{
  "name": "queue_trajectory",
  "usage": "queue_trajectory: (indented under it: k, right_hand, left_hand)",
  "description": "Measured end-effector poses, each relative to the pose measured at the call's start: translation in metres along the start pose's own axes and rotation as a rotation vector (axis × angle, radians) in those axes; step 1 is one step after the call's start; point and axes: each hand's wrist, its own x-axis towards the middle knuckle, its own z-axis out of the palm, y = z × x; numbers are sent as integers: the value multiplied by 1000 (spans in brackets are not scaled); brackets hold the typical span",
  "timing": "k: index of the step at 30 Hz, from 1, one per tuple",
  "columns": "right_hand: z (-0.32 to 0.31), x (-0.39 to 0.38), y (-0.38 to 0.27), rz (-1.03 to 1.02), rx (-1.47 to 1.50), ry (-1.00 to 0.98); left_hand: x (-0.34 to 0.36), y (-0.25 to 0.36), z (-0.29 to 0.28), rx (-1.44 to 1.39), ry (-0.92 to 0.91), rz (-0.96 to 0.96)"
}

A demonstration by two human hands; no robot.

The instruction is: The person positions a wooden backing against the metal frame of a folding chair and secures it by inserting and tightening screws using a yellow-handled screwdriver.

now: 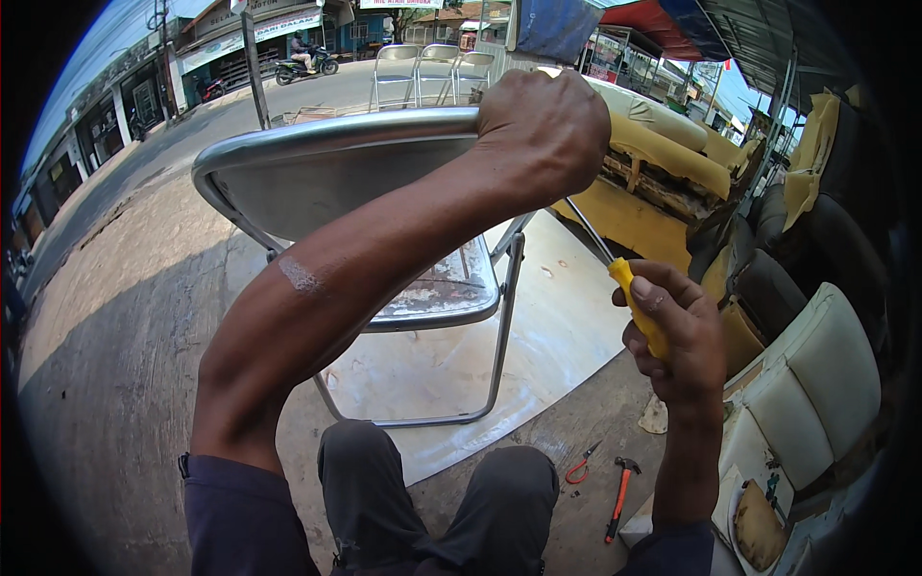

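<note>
A metal chair (317,182) is seen in front of the knees (365,480), its feet set on a pale sheet (543,331) spread over the ground. The top rail of its backrest is gripped near the right end by the left hand (543,130); the fingers are curled into a fist, and their tips are hidden. The left forearm is stretched across the backrest and part of the seat.

A screwdriver (642,312) with a yellow handle is held in the right hand (684,331), to the right of the chair. The handle is pinched between thumb and bent fingers, and the shaft is pointed up and leftward toward the left hand. The tip is hidden behind that hand; whether the chair is touched by it cannot be told.

Red-handled pliers (579,468) and a hammer (622,499) with an orange-red handle are laid on the ground near the right knee, apart from each other. At the right, pale padded seats (826,374) are piled. Beyond the chair, three folding chairs (434,72) are lined up by the road, where a motorbike (322,65) is ridden.
</note>
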Motion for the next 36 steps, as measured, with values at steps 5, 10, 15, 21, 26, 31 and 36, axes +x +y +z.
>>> queue_trajectory:
  k: [5,10,15,21,26,31,36]
  right_hand:
    - [9,-7,17,-412,-487,125]
    - [6,6,36,-1225,-1357,416]
    - [10,2,3,28,-15,-77]
    - [0,10,34,-901,-954,186]
    - [13,-6,13,-39,-244,6]
    - [11,7,33,-588,-546,124]
    - [5,7,25,-380,-537,179]
  left_hand:
    - [5,-3,1,-43,-78,53]
    - [5,0,-1,-91,-28,37]
    - [2,-8,3,-77,26,45]
    - [10,0,-9,-88,-150,-29]
    - [5,-1,-13,-54,-168,-32]
    - [33,-16,-37,-23,-444,-92]
    - [77,-63,-39,-402,-603,-224]
